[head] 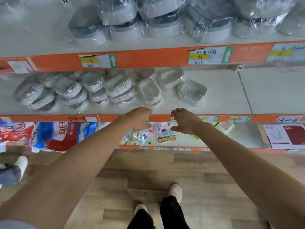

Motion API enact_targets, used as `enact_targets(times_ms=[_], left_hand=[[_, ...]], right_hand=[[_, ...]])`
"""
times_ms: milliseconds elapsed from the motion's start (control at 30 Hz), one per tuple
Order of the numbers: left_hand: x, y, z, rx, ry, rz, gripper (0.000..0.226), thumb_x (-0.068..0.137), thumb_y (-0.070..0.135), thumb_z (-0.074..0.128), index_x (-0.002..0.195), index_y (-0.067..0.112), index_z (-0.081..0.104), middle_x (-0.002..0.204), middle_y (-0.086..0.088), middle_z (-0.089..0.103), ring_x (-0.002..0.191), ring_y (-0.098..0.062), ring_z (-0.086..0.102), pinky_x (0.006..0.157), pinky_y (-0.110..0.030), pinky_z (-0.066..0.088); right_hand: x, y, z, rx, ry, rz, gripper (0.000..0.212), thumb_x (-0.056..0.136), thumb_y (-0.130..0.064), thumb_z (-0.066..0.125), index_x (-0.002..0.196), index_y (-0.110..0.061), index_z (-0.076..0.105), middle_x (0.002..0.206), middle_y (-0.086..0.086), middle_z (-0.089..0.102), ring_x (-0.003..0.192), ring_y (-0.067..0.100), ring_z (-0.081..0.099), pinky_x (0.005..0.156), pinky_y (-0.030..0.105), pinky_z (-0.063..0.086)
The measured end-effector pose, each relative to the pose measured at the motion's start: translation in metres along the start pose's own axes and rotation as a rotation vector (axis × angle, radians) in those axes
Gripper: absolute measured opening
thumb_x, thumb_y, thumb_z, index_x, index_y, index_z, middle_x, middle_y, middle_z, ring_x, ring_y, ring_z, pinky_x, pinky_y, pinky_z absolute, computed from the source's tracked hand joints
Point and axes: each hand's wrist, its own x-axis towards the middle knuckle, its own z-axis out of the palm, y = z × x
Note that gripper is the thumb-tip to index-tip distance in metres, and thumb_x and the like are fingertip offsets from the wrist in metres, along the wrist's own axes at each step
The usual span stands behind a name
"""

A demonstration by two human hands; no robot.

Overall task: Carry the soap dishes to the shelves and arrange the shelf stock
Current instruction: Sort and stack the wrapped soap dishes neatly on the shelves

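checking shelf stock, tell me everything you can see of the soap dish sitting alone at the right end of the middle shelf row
The lone soap dish is a rounded-rectangular dish with a clear, glassy-looking lid or top over a white base, sealed in crinkled transparent plastic wrap. It lies flat on the white middle shelf, slightly turned, at the right end of the row and apart from its neighbours. Neither hand touches it; bare shelf lies to its right.

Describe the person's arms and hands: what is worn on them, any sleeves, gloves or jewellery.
Both forearms are bare right down to the wrists. The left hand and right hand wear no gloves, and no rings, watch or bracelet show. The only clothing near the arms is a bit of light grey-blue sleeve at the left upper arm, at the picture's bottom edge. No markings are visible.
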Motion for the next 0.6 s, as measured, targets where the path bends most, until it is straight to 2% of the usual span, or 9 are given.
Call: enact_targets(times_ms=[100, 267, 500, 600], left_hand=[[-0.03, -0.012, -0.001, -0.028, 0.028, -0.013, 0.045, 0.09, 0.033, 0.062, 0.122, 0.003, 0.051, 0.119, -0.011, 0.051, 0.111, -0.027, 0.051, 0.094, -0.04, 0.044], [-0.095, -0.039, -0.004, -0.116, 0.124, -0.055, 0.047, 0.09, 0.028, 0.062, 0.129, 0.004, 0.05, 0.127, -0.011, 0.053, 0.118, -0.025, 0.049, 0.094, -0.03, 0.041], [-0.207, -0.091, -0.014, -0.241, 0.272, -0.163, 0.045, 0.089, 0.028, 0.066, 0.126, 0.005, 0.054, 0.127, -0.01, 0.056, 0.116, -0.022, 0.053, 0.096, -0.032, 0.043], [-0.25, -0.11, -0.022, -0.286, 0.355, -0.195, 0.051, 0.089, 0.029, 0.066, 0.131, 0.004, 0.05, 0.132, -0.011, 0.055, 0.12, -0.023, 0.053, 0.099, -0.032, 0.043]], right_hand=[[-0.004, -0.028, -0.003, -0.006, 0.012, -0.03, 0.051, 0.09, -0.034, 0.061, 0.129, -0.006, 0.044, 0.127, 0.011, 0.049, 0.119, 0.026, 0.045, 0.094, 0.034, 0.039], [-0.014, -0.093, -0.008, -0.009, 0.037, -0.116, 0.052, 0.091, -0.031, 0.06, 0.131, -0.004, 0.043, 0.126, 0.013, 0.05, 0.119, 0.028, 0.047, 0.092, 0.033, 0.039], [-0.033, -0.192, -0.021, -0.054, 0.075, -0.229, 0.055, 0.089, -0.031, 0.064, 0.133, -0.006, 0.043, 0.129, 0.012, 0.047, 0.121, 0.026, 0.044, 0.096, 0.036, 0.042], [-0.043, -0.229, -0.034, -0.08, 0.105, -0.267, 0.056, 0.088, -0.033, 0.064, 0.134, -0.008, 0.042, 0.132, 0.01, 0.046, 0.122, 0.026, 0.045, 0.096, 0.035, 0.042]])
